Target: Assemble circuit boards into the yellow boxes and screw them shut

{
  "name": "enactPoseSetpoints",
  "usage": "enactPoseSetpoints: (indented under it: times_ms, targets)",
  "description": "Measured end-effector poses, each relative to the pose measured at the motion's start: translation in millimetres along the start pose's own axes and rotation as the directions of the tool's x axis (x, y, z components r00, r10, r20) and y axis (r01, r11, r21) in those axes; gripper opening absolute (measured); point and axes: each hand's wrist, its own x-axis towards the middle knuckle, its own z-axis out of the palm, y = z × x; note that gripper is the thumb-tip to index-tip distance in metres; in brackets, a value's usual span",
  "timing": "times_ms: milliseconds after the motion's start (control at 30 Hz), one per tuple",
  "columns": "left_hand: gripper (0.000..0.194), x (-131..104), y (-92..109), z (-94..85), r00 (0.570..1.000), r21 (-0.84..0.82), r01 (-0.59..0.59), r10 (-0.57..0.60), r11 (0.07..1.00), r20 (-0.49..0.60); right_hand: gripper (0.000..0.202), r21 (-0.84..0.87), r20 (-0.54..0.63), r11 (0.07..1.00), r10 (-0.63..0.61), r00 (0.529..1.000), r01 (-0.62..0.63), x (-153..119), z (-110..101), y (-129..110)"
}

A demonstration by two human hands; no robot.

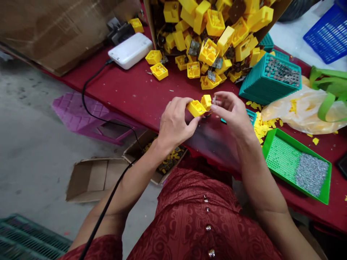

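Observation:
My left hand (175,121) grips an open yellow plastic housing (195,108) between thumb and fingers, above the red table's front edge. Right beside it, a smaller yellow piece (206,102) stands tilted up; whether the two are joined I cannot tell. My right hand (233,111) is curled next to that smaller piece, its thumb and index finger close together around a small pale part (214,99), too small to name. Partly behind the right wrist lies a small teal tray (252,116) with tiny parts.
A heap of yellow housings (210,52) spills from a carton at the back. Right of it stand stacked teal trays (253,81) of metal pieces and a green tray (283,153) of small silvery parts. A white power bank (131,50) trails a black cable (84,92) across my left arm.

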Motion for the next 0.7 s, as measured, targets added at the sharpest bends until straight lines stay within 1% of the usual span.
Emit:
enactPoseSetpoints:
  times_ms: [33, 100, 167, 233, 267, 300, 367, 400, 467, 500, 567, 633, 700]
  targets:
    - [0.037, 1, 1, -3.8, 1.000, -0.024, 0.001, -0.001, 1.000, -0.008, 0.062, 0.024, -0.010, 1.000, 0.001, 1.000, -0.001, -7, 1, -3]
    - [0.040, 1, 1, -10.3, 1.000, -0.070, 0.018, -0.018, 0.997, -0.003, 0.054, 0.060, -0.006, 0.998, 0.007, 1.000, -0.007, -23, 6, -6]
    - [0.043, -3, -1, -15.7, 0.999, -0.097, 0.045, -0.043, 0.994, 0.030, 0.044, 0.045, 0.087, 0.999, 0.008, 0.996, -0.012, -41, 9, -6]
    - [0.044, -10, -5, -20.5, 0.995, -0.101, 0.076, -0.069, 0.992, 0.072, 0.033, -0.046, 0.188, 0.999, 0.009, 0.982, 0.000, -54, 9, -4]
    - [0.044, -14, -7, -22.8, 0.993, -0.101, 0.093, -0.084, 0.991, 0.088, 0.027, -0.113, 0.195, 0.993, 0.006, 0.981, 0.016, -58, 8, -1]
    - [0.043, -18, -10, -25.2, 0.990, -0.100, 0.112, -0.102, 0.989, 0.095, 0.023, -0.190, 0.163, 0.981, -0.013, 0.987, 0.044, -61, 6, 2]
    - [0.043, -26, -14, -29.4, 0.984, -0.102, 0.158, -0.149, 0.982, 0.094, 0.016, -0.352, 0.057, 0.929, -0.096, 0.994, 0.110, -64, 3, 9]
    - [0.044, -30, -16, -31.0, 0.982, -0.104, 0.179, -0.170, 0.978, 0.086, 0.014, -0.423, 0.031, 0.894, -0.147, 0.989, 0.146, -64, 2, 13]
    - [0.047, -35, -18, -33.0, 0.977, -0.107, 0.208, -0.201, 0.972, 0.071, 0.015, -0.535, 0.071, 0.816, -0.216, 0.974, 0.220, -63, 4, 20]
    - [0.048, -37, -19, -33.3, 0.975, -0.108, 0.217, -0.211, 0.970, 0.064, 0.017, -0.576, 0.110, 0.780, -0.222, 0.969, 0.244, -62, 7, 23]
    - [0.051, -40, -21, -32.8, 0.974, -0.108, 0.226, -0.221, 0.968, 0.052, 0.024, -0.663, 0.171, 0.699, -0.206, 0.964, 0.267, -61, 13, 29]
    - [0.052, -41, -23, -31.4, 0.973, -0.109, 0.231, -0.227, 0.967, 0.045, 0.027, -0.738, 0.207, 0.619, -0.173, 0.963, 0.270, -61, 18, 32]
    - [0.053, -41, -24, -30.4, 0.974, -0.106, 0.227, -0.223, 0.968, 0.043, 0.024, -0.767, 0.218, 0.582, -0.161, 0.963, 0.271, -62, 19, 33]
